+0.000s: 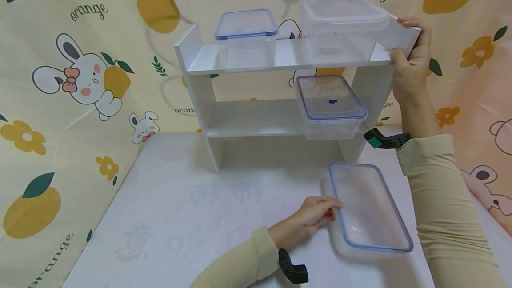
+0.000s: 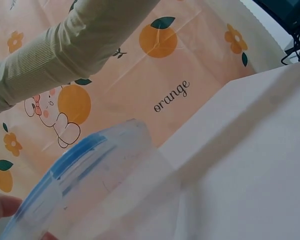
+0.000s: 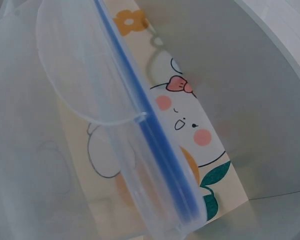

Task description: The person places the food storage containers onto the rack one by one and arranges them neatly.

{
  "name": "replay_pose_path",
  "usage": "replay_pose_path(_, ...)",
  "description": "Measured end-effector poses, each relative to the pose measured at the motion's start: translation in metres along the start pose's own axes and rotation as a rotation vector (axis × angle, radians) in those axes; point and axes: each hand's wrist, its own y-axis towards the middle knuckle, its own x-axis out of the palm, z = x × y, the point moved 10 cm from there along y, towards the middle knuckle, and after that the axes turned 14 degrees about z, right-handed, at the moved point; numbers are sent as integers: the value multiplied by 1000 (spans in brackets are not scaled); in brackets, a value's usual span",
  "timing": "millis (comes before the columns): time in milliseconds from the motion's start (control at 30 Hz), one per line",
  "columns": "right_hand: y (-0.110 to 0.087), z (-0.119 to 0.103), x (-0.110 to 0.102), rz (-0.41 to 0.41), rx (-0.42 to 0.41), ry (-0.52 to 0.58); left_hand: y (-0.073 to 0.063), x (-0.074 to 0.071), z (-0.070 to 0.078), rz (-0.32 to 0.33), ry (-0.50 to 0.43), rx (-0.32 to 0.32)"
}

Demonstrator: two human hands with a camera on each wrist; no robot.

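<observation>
On the white table, a clear food container (image 1: 372,208) with a blue-edged lid sits at the right front. My left hand (image 1: 310,217) pinches its left rim. In the left wrist view, fingers (image 2: 2,206) show at the edge of this container (image 2: 110,195). High on the right, my right hand (image 1: 414,61) grips the right side panel of a white two-tier shelf (image 1: 252,119), thumb in front and fingers over the top edge. A second blue-rimmed container (image 1: 332,101) stands at the right of the middle tier, its front jutting past the shelf edge.
On the top tier stand a blue-lidded container (image 1: 246,41) at left and a larger clear-lidded one (image 1: 344,30) at right. Behind the shelf hangs a printed cloth (image 1: 96,154) with oranges and rabbits. The white table (image 1: 172,217) extends left of the hands.
</observation>
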Motion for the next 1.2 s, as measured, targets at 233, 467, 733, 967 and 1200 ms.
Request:
replay_pose_path(233,0,-1,-1,5,-3,-4,-3,-7,4,-29,4,11)
replay_pose_path(467,0,-2,-1,-6,-15,6,-4,-18,7,-46,-7,15)
replay_pose_path(733,-1,-2,-1,-5,-9,3,-7,-32,12,-45,14,32)
replay_pose_path(967,0,-2,-1,-4,-13,3,-10,-45,15,-47,33,47)
replay_pose_path(1200,1,-1,0,-13,-10,-2,-12,-60,19,-38,51,57)
